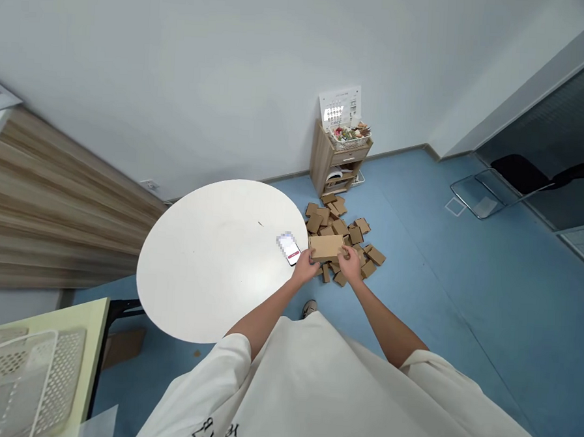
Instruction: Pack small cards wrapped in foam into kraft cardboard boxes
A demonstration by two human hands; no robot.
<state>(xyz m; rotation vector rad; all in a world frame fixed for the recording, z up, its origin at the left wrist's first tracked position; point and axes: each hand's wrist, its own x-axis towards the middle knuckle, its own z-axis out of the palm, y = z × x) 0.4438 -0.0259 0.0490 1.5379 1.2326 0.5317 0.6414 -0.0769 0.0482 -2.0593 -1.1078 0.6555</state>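
The person's two hands are holding a flat cardboard box (326,246) between them, above the floor just beyond the right-hand edge of the white round table (211,260). The box's long axis is running from left to right across the person's front, with the right end sitting very slightly farther from the body than the left. Its broad face is pointing up toward the head camera, and a narrow, darker side is facing back toward the person. The left hand (306,267) is gripping the near left corner, while the right hand (350,263) is pinching the right end (thumb and fingers are closing on the cardboard there). Below and around it, a heap of smaller cardboard boxes (339,227) is lying on the blue floor (416,271), the pieces pointing every which way. A phone (289,247) is resting near the table's edge, just beside the left hand, its long axis slanting. Beyond the heap, a small wooden cabinet (320,158) is standing against the wall, bearing a basket of flowers (349,137).
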